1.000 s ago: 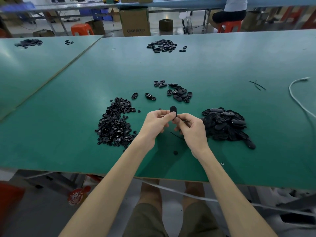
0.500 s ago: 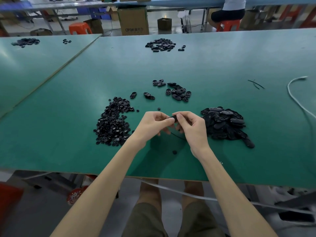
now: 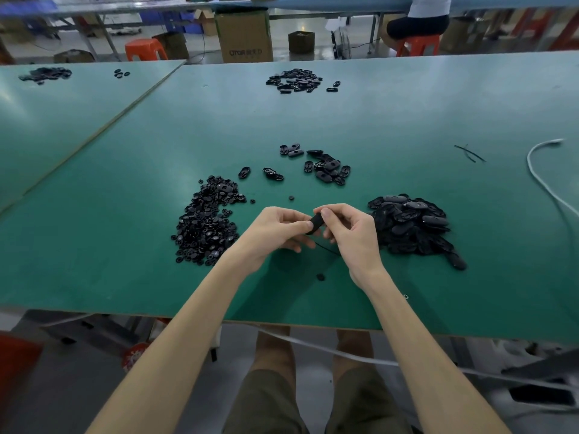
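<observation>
Pinching a black oval plastic piece [image 3: 316,223] between both hands, a person works above a green surface [image 3: 407,120]. The left hand [image 3: 272,234] grips the piece's nearer end with thumb and curled fingers. The right hand [image 3: 354,236] holds the other end, thumb on top and fingers curled beneath. The piece sits tilted between the two thumbs, roughly midway between two heaps on the surface.

Left of the hands lies a heap of small round black parts [image 3: 206,225]. To the right, just beside the right hand, is a heap of black oval shells [image 3: 410,227]. Beyond the hands a looser cluster of oval shells [image 3: 327,169] is scattered, and a further batch [image 3: 294,80] lies well apart near the far edge.

One round part [image 3: 320,276] lies alone on the surface on the near side of the hands, another [image 3: 291,198] just beyond them. A thin black strand [image 3: 327,249] shows under the right hand. A white cable [image 3: 539,177] curves along the right side, near two dark strands [image 3: 468,152].

Behind the surface stand a cardboard box [image 3: 244,36] and an orange stool [image 3: 145,49]. A second person [image 3: 418,21] sits on another stool.
</observation>
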{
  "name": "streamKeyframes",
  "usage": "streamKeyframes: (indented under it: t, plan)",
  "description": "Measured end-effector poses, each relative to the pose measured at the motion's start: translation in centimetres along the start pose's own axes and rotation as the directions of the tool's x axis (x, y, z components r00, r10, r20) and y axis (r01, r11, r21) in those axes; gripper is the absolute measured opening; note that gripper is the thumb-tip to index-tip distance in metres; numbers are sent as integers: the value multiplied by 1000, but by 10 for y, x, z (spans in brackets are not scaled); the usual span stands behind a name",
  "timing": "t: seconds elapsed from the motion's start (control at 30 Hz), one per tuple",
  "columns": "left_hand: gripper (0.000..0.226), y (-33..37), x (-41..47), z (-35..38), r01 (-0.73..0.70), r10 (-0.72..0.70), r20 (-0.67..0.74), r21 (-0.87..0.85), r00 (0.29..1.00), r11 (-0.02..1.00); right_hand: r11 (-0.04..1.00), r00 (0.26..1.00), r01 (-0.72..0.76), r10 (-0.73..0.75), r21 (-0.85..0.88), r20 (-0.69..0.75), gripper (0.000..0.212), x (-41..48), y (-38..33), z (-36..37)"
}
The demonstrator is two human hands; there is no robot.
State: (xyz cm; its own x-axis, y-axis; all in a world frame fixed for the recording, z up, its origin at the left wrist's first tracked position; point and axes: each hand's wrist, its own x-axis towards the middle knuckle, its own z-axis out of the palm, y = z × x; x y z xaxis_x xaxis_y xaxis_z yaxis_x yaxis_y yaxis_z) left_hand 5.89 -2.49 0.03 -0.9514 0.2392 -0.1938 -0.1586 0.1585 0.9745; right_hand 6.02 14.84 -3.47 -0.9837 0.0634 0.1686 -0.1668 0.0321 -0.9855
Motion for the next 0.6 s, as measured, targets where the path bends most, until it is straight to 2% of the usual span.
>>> streamKeyframes:
  t: [0.23,0.6]
  plan:
    - [19,-3,-2,3,11,-10,4,-115,1000,993,1000,1000,-5,5,9,-2,13,1,2,0]
    - [22,-8,1,4,16,-21,-43,-102,999,995,1000,1000,5,-5,21,5,12,1,2,0]
